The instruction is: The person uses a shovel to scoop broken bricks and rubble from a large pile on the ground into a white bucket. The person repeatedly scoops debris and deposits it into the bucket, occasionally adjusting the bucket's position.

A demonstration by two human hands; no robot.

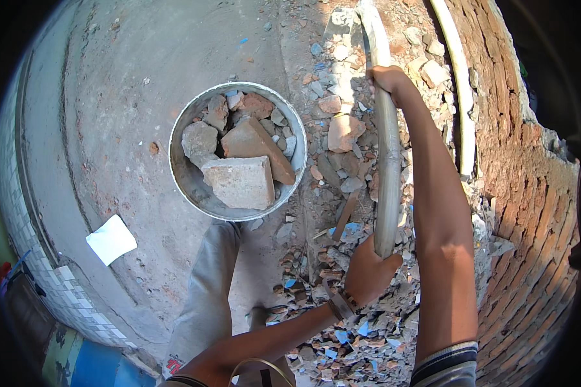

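Note:
Both hands grip the long pale wooden handle of a hoe (388, 155), which runs nearly straight away from me over the rubble. My left hand (371, 274), with a band on its wrist, is closed around the near end. Farther up, my right hand (390, 80) wraps the handle from the right, some fingers hidden behind it. A flat grey blade (342, 26) shows at the far end, partly washed out by sunlight. Under the hoe lies loose rubble (352, 184) of broken brick, stone and blue-painted chips. Left of it stands a round bucket (176, 169) holding large brick and concrete chunks (239, 180).
A brick wall (523, 213) rises along the right side. Another pale pole or pipe (461, 97) lies beside it. On the grey floor (135, 58) at left is a white sheet (112, 240). My trouser leg (206, 290) is just below the bucket.

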